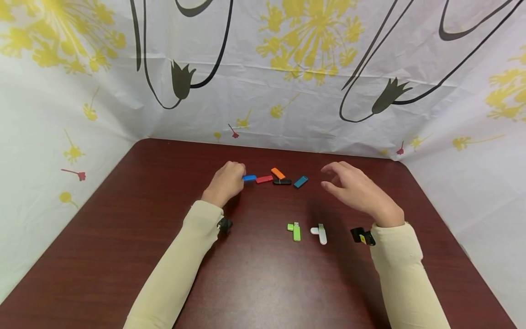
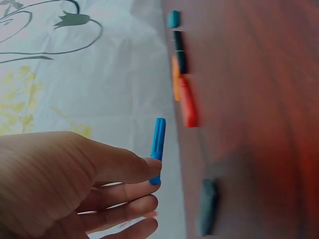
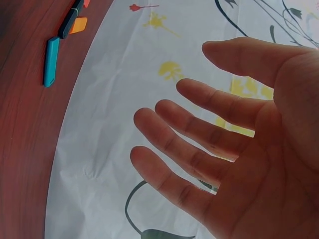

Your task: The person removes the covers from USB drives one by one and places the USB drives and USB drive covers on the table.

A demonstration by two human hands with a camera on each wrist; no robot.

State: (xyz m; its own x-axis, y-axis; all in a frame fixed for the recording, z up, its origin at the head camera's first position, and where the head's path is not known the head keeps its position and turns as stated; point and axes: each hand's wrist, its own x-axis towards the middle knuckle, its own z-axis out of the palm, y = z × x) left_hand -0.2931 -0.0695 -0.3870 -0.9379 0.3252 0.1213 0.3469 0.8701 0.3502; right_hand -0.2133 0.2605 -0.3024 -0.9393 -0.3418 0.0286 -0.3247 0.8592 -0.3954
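Between thumb and forefinger, my left hand (image 1: 227, 183) pinches a blue USB stick (image 2: 158, 137), raised above the table in the left wrist view. A red USB stick (image 1: 264, 179) lies just right of it, followed by an orange one (image 1: 277, 173), a black one (image 1: 282, 182) and a teal one (image 1: 301, 182). My right hand (image 1: 349, 187) hovers right of the teal stick, fingers spread and slightly bent, palm holding nothing. Nearer to me lie a green USB stick (image 1: 297, 232) and a white USB stick (image 1: 322, 235), both with metal plugs showing and caps beside them.
A dark, blurred object (image 2: 207, 206) lies on the table below the left hand in the left wrist view; the head view hides it. The dark red table (image 1: 263, 283) ends at a white patterned cloth (image 1: 255, 109) at the back and sides.
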